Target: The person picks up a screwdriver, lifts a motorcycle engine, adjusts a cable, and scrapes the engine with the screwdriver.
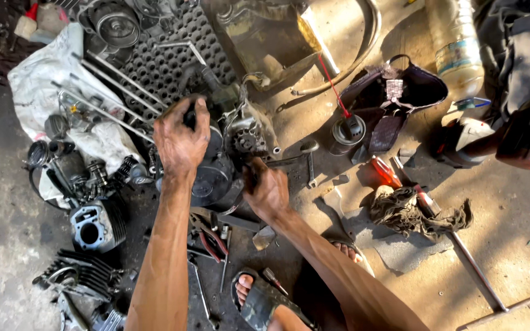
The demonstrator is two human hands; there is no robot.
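A dark, greasy engine case [219,175] lies on the ground in the middle of the view, with a small gear [246,142] showing on its upper right side. My left hand [181,138] grips the case's top left edge, fingers curled over it. My right hand [267,190] is closed at the case's lower right side; whatever it holds is hidden by the fingers. A metal wrench [310,160] lies just right of the case.
A finned cylinder [96,227] and other engine parts sit at the left on a white sack [44,79]. Pliers [211,239] and small tools lie below the case. A rag [415,211], T-handle wrench [486,288], plastic bottle [458,52] and oil can [346,132] lie right. My sandalled foot [259,297] is below.
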